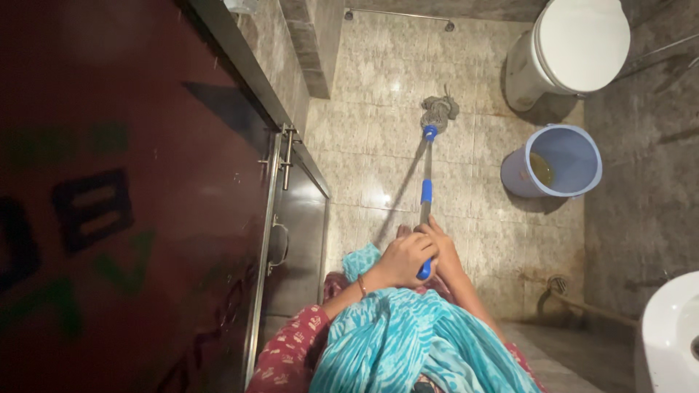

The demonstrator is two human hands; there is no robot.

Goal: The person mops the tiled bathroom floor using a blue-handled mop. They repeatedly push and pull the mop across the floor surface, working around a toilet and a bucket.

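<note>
**Both hands on the mop**

The left hand (403, 256) and right hand (442, 247) are both wrapped around the blue-ended handle of the mop (427, 182). Its grey head rests on the tiled floor (371, 138), just left of the blue bucket (579, 182), below the white toilet (575, 47).

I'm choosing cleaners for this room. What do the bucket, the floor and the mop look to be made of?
The bucket looks like moulded plastic: even pale blue, smooth rim. The floor seems glazed ceramic or stone tile: beige mottling, grout lines, glare. The mop, gripped by both hands, has a shiny, probably metal shaft with blue, likely plastic sleeves and a grey stringy head, apparently fabric.
</note>
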